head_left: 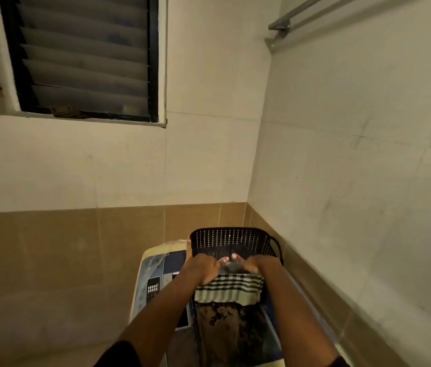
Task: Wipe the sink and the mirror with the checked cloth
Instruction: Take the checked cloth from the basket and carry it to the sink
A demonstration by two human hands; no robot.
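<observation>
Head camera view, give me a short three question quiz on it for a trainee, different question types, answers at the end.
1. True or false: both hands hold the checked cloth.
2. Multiple choice: the black perforated basket is A) hung on the towel rail, B) beyond the hands, near the wall corner, C) under the louvred window.
3. Fill in: the cloth hangs over a dark patterned ____.

Key
1. True: the left hand and right hand each have a grip on its top edge.
2. B.
3. Fabric; what kind is unclear.
</observation>
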